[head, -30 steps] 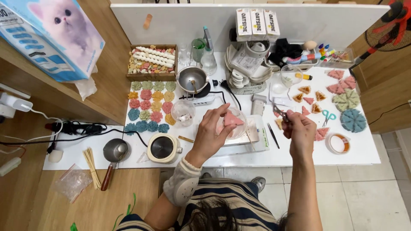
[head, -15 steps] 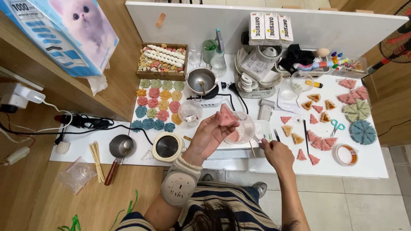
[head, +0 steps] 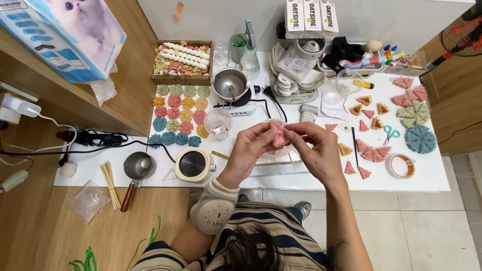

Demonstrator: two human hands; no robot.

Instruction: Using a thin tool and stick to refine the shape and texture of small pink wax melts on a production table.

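Observation:
My left hand (head: pixel 249 150) and my right hand (head: pixel 317 150) meet over the middle of the white table (head: pixel 427 175), both pinching a small pink wedge-shaped piece (head: pixel 278 134). Under them sits a clear round container (head: pixel 277 152), mostly hidden by my fingers. A thin stick (head: pixel 291 161) lies just below my hands. My left forearm wears a beige wrist pad (head: pixel 215 212).
Rows of coloured flower-shaped pieces (head: pixel 178 114) lie at the left, with a wooden box (head: pixel 181 62) of more behind. A small cream pot (head: pixel 193 164), a metal ladle (head: pixel 135 169), a steel pot on a burner (head: pixel 230 84), pink wedges (head: pixel 369 150), scissors (head: pixel 390 133) and a tape roll (head: pixel 400 165) surround my hands.
My right hand has come up from the table's front edge to join the left hand on the pink piece. The camera has drawn closer to the table.

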